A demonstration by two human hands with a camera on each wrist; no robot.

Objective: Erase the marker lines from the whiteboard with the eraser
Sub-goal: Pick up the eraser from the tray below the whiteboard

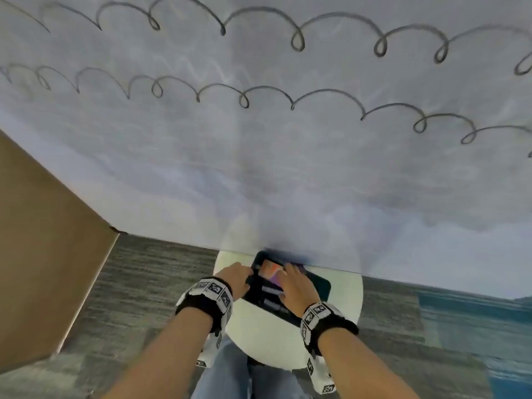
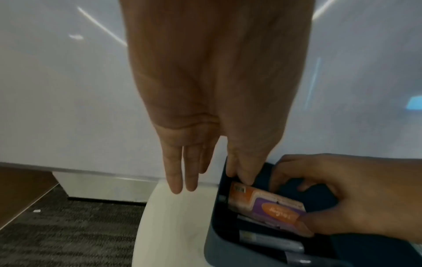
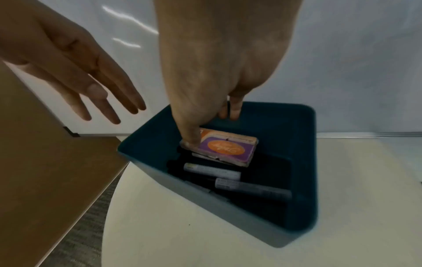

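Observation:
The whiteboard (image 1: pixel 259 168) fills the view ahead and carries two rows of looping black marker lines (image 1: pixel 325 95). Below it a dark blue bin (image 1: pixel 322 286) stands on a round white stool (image 1: pixel 259 335). The eraser (image 3: pixel 228 150), a block with an orange and purple label, lies inside the bin on top of some markers. My right hand (image 3: pixel 210 126) reaches into the bin and pinches the eraser, thumb on its near-left end and fingers curled behind it. My left hand (image 2: pixel 189 173) hovers at the bin's left rim with straight fingers and holds nothing.
Two grey markers (image 3: pixel 212 170) lie in the bin (image 3: pixel 228 213) under the eraser. A brown panel (image 1: pixel 43 240) stands at the left beside the whiteboard. Grey carpet (image 1: pixel 144 283) surrounds the stool, with my jeans (image 1: pixel 230 375) just below it.

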